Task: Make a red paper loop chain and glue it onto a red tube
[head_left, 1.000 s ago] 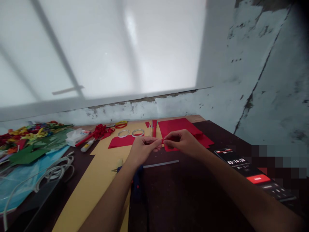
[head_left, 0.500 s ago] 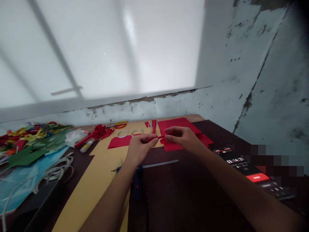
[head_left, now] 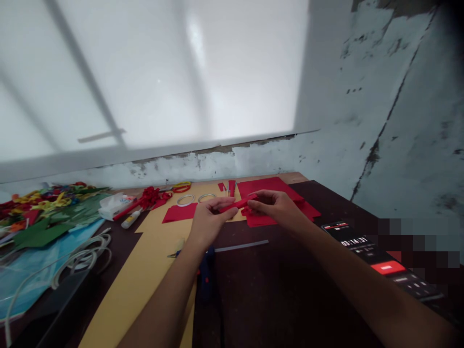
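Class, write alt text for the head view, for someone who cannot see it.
The left hand and right hand hold a red strip above a dark table, near red sheets, a blue glue gun and a phone.

matt, paper-like red strip [head_left: 239, 203], smooth dk tabletop [head_left: 268, 285], crinkly plas. bag [head_left: 111, 207], glossy phone scrn [head_left: 357, 244], rough wall [head_left: 416, 145]

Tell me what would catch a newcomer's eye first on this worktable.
Likely first is the red strip stretched between the left hand and the right hand, in front of the bright red sheets. Next, the heap of multicoloured scraps at the far left stands out. The phone, lit with timer digits, glows on the dark tabletop at the right.
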Demonstrator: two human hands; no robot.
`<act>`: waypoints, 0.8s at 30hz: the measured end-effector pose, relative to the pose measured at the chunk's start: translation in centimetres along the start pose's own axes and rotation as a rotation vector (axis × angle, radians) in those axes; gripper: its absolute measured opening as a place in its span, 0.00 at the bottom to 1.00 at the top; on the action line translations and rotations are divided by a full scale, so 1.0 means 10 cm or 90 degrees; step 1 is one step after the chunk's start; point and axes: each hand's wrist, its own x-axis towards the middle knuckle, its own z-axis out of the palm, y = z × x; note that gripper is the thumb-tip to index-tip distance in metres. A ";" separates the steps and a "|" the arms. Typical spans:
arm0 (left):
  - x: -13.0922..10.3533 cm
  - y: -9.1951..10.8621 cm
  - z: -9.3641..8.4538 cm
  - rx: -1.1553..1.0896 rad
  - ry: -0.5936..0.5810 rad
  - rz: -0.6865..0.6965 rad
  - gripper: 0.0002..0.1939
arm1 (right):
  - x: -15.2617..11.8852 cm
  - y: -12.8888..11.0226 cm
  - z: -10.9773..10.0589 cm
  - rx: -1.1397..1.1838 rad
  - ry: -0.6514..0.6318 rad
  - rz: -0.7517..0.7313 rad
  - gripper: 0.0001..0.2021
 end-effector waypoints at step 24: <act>-0.02 0.03 0.00 -0.162 -0.003 -0.082 0.22 | 0.00 -0.02 0.00 -0.006 0.009 -0.036 0.14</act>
